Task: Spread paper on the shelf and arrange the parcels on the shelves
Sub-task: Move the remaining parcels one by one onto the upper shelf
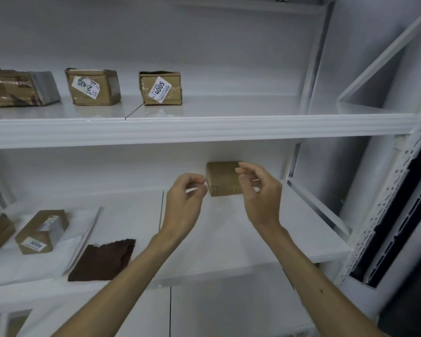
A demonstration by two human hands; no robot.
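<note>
Head view: left hand (184, 203) and right hand (260, 198) are flanking the brown parcel (223, 176) on the lower shelf (289, 227), fingers loosely curled, apparently gripping nothing.

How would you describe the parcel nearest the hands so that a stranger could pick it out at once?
Find the white shelving unit, then its lower shelf. On that shelf's right section, towards the back, a small brown cardboard parcel sits just beyond the left hand and right hand. Unlike the 4005 parcel above, it shows no white sticker.
</note>
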